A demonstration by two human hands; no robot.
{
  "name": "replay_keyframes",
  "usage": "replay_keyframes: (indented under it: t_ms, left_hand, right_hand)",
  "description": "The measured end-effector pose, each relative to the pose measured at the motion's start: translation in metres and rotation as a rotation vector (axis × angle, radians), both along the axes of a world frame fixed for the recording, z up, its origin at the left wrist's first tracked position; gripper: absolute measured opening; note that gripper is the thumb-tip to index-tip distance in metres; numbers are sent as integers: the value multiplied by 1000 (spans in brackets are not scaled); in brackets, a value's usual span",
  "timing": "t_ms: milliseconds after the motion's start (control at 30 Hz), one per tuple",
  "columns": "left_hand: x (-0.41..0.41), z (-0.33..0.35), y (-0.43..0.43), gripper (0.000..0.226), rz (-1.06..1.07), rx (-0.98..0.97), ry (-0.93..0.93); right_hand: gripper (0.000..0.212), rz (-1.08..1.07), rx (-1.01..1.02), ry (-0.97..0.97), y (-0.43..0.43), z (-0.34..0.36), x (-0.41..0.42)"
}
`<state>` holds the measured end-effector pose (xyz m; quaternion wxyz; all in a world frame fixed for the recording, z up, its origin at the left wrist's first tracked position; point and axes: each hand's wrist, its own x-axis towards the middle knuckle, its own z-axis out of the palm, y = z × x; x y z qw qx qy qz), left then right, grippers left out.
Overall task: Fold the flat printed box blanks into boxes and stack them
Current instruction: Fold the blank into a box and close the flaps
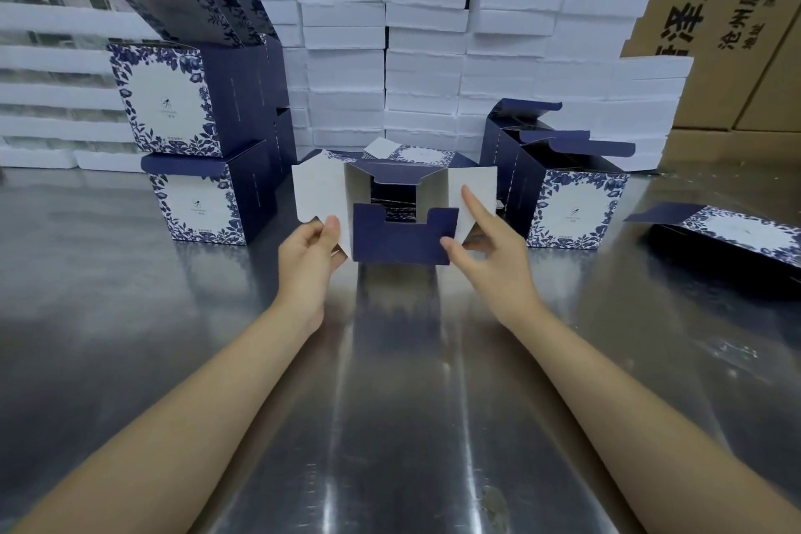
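A half-opened navy box blank [398, 236] stands in front of me on the steel table, open end toward me, with white side flaps spread left and right. My left hand [310, 256] pinches the lower edge of the left white flap. My right hand [485, 247] holds the right flap, forefinger stretched up along it and thumb on the navy bottom flap. Behind it lies a pile of flat blanks [416, 154]. Folded navy-and-floral boxes are stacked at the left [195, 143] and stand at the right [568, 199].
A flattened blank [732, 236] lies at the far right on the table [398, 382]. White foam trays [429, 48] are piled in a wall behind, with brown cartons [732, 13] beyond them.
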<state>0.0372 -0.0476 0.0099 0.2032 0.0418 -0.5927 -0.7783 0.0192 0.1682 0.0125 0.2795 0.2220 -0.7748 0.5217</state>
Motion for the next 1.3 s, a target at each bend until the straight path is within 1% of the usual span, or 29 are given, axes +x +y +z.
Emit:
replay_keyframes:
  t_ms: [100, 267, 333, 433, 533, 633, 733, 800, 833, 900, 967, 1033, 1167, 1233, 1300]
  left_hand:
    - [4, 0, 6, 21, -38, -30, 18]
    - [3, -2, 11, 25, -12, -165, 21]
    - [2, -2, 14, 23, -49, -171, -4]
    - [3, -6, 18, 23, -152, -114, 16]
    - [5, -8, 15, 33, -131, -155, 127]
    - [5, -8, 14, 32, -130, -233, 188]
    - [6, -10, 16, 33, -117, -323, 188]
    - [8, -9, 17, 43, -133, -401, 224]
    - [10, -8, 17, 51, -144, -440, 239]
    - [12, -5, 18, 60, -158, -498, 259]
    - [14, -5, 20, 61, -167, -520, 273]
    - [14, -5, 20, 61, -158, -510, 281]
    - [12, -6, 15, 59, -119, -528, 275]
    - [11, -7, 11, 60, -110, -600, 274]
    - [11, -8, 9, 65, -108, -713, 298]
  right_hand:
    - [69, -95, -25, 49, -1, 2, 0]
    - [67, -140, -44, 52, -4, 5, 2]
    - [68, -141, -38, 63, -5, 4, 2]
    - [67, -149, 40, 104, -7, 4, 3]
    - [57, -145, 128, 213, -6, 6, 5]
    - [44, -263, 284, 382, -4, 8, 6]
    - [38, -355, 351, 466, -5, 12, 7]
    - [27, -365, 401, 535, -3, 16, 6]
    - [26, -379, 437, 555, -1, 17, 6]
    - [35, -370, 455, 516, 2, 21, 7]
    - [46, -324, 407, 417, 2, 24, 11]
    - [53, -253, 361, 345, 4, 26, 13]
    - [56, -163, 263, 330, 5, 29, 15]
    - [56, -142, 226, 310, 5, 31, 16]
    - [54, -132, 214, 285, 6, 33, 16]
